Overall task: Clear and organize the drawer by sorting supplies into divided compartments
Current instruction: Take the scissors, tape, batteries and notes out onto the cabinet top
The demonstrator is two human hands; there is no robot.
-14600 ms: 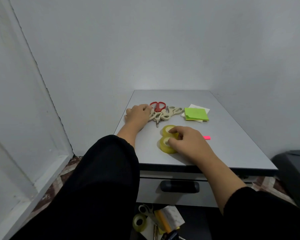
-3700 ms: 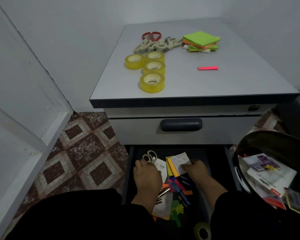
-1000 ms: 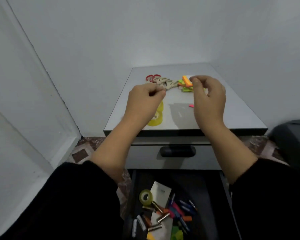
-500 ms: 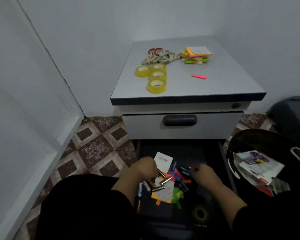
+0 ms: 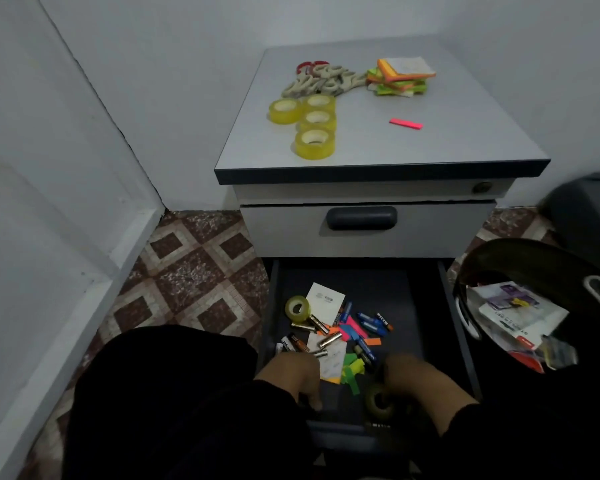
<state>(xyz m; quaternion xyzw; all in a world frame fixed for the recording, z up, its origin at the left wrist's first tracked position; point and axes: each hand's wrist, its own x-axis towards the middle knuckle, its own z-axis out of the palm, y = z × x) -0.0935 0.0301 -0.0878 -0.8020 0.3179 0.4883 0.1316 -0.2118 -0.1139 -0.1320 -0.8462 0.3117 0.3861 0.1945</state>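
Observation:
The bottom drawer point(image 5: 426, 306) of the grey cabinet stands open and dark. In it lie a yellow tape roll point(image 5: 297, 308), a white card point(image 5: 326, 297), batteries point(image 5: 328, 340), blue markers point(image 5: 371, 322) and coloured paper flags point(image 5: 352, 370). My left hand point(image 5: 291, 375) reaches down into the drawer's front left, fingers curled downward, and what they touch is hidden. My right hand point(image 5: 416, 379) is at the front right, its fingers around a dim second tape roll point(image 5: 380, 402) that stands tilted on edge.
On the cabinet top point(image 5: 465, 140) sit several yellow tape rolls point(image 5: 314, 143), a heap of scissors point(image 5: 321, 81), a stack of sticky notes point(image 5: 400, 76) and a pink flag point(image 5: 406, 123). A black bin point(image 5: 520, 258) holding papers stands at the right. The upper drawer point(image 5: 361, 218) is closed.
Both hands came down from the cabinet top into the drawer and then slid to its front edge. The right hand has reached the front tape roll, which now stands tilted.

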